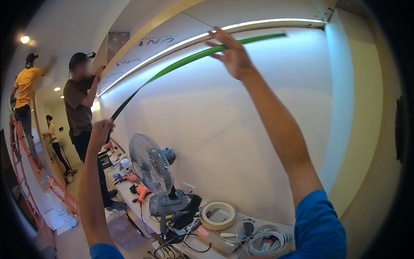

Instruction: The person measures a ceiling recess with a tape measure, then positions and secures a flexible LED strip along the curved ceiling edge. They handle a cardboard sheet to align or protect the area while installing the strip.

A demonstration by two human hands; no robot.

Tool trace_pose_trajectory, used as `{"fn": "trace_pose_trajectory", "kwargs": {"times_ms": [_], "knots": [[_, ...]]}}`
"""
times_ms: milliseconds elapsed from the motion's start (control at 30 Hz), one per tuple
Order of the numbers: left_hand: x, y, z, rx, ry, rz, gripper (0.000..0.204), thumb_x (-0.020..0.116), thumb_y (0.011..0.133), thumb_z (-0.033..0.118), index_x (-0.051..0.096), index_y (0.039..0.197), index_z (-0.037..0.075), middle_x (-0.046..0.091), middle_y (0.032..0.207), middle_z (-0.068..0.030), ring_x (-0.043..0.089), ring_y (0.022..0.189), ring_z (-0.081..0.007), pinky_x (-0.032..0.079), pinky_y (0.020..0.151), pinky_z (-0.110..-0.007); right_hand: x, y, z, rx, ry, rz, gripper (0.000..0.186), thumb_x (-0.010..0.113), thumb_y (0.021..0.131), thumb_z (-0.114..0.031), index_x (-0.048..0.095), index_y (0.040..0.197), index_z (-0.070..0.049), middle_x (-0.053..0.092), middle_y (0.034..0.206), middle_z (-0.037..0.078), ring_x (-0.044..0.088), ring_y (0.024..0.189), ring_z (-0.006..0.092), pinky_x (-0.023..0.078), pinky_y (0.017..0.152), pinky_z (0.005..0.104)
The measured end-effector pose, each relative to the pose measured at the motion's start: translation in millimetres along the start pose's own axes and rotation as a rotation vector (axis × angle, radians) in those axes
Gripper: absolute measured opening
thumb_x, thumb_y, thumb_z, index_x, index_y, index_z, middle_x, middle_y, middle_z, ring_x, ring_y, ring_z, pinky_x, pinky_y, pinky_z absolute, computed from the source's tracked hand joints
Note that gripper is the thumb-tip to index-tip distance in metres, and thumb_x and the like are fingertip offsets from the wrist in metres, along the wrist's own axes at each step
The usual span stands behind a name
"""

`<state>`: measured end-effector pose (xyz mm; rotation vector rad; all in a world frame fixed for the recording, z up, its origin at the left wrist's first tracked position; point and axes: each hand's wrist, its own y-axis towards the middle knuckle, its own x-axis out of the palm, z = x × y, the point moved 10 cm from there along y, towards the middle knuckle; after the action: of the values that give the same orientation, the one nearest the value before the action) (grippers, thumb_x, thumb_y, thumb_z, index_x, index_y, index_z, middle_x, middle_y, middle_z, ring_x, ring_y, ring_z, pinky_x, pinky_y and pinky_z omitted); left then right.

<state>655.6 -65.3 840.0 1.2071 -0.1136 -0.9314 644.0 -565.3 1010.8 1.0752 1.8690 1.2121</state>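
A long, flexible green strip (181, 61) arches across the upper middle, twisted toward its left end. My left hand (102, 130) is closed around its lower left end. My right hand (235, 56) is raised at the strip, near its right part, with fingers spread and the strip passing between them. Whether the palm touches it I cannot tell. The strip's far tip hangs free in front of the wall, just under a glowing light line (267, 20) set along the ceiling recess.
A grey fan (151, 164) stands on a bench with drills (140, 192), a tape roll (218, 216), coiled clear tubing (269, 239) and cables. A co-worker in a dark shirt (79, 95) stands at left. Another in orange (25, 86) is on a red ladder (26, 172); a third person is farther back.
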Motion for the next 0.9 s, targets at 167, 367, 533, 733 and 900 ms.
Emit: {"fn": "trace_pose_trajectory", "kwargs": {"times_ms": [167,367,533,733,900], "knots": [[-61.0,-117.4,-13.9,-0.235,0.154,0.172,0.049,0.056,0.105,0.041,0.067,0.08,0.0,0.057,0.066,-0.0021,0.053,0.061,-0.0102,0.04,0.059,-0.029,63.9,71.4,52.7,0.063,-0.123,0.161,0.109,0.067,0.087,-0.023,-0.01,0.162,-0.003,0.019,0.165,0.017,0.04,0.142,0.034,0.043,0.11,0.0461],[-81.3,-179.5,15.1,-0.351,-0.018,0.179,0.05,0.061,0.102,0.045,0.069,0.082,0.0,0.058,0.068,-0.0018,0.053,0.065,-0.01,0.042,0.062,-0.027,100.1,85.9,31.3,-0.193,-0.157,0.355,0.12,0.066,0.075,-0.019,-0.015,0.162,-0.007,0.006,0.161,0.027,0.028,0.148,0.0418,0.034,0.119,0.0404],[-107.5,-181.3,20.3,-0.352,-0.03,0.196,0.051,0.062,0.101,0.048,0.068,0.081,0.001,0.057,0.068,-0.0005,0.051,0.063,-0.0086,0.041,0.059,-0.026,110.2,88.9,27.2,-0.155,-0.042,0.328,0.117,0.067,0.076,-0.021,-0.012,0.162,-0.007,0.0,0.162,0.028,0.025,0.15,0.0408,0.032,0.12,0.0404],[-122.4,-224.3,29.8,-0.391,0.059,0.16,0.049,0.061,0.102,0.046,0.069,0.082,0.002,0.057,0.067,0.0001,0.05,0.061,-0.0077,0.041,0.056,-0.027,127.1,54.4,39.2,-0.12,0.155,0.314,0.1,0.07,0.078,-0.027,0.017,0.16,-0.004,0.04,0.147,0.019,0.059,0.116,0.031,0.05,0.096,0.0384],[-53.6,-339.4,5.3,-0.65,0.214,-0.235,0.055,0.056,0.102,0.051,0.073,0.083,0.002,0.06,0.065,-0.0017,0.053,0.06,-0.0098,0.044,0.056,-0.031,92.4,-94.0,66.4,-0.218,0.367,0.085,0.023,0.052,0.098,-0.014,0.066,0.117,-0.012,0.066,0.111,0.006,0.062,0.083,0.016,0.054,0.077,0.032]]}}
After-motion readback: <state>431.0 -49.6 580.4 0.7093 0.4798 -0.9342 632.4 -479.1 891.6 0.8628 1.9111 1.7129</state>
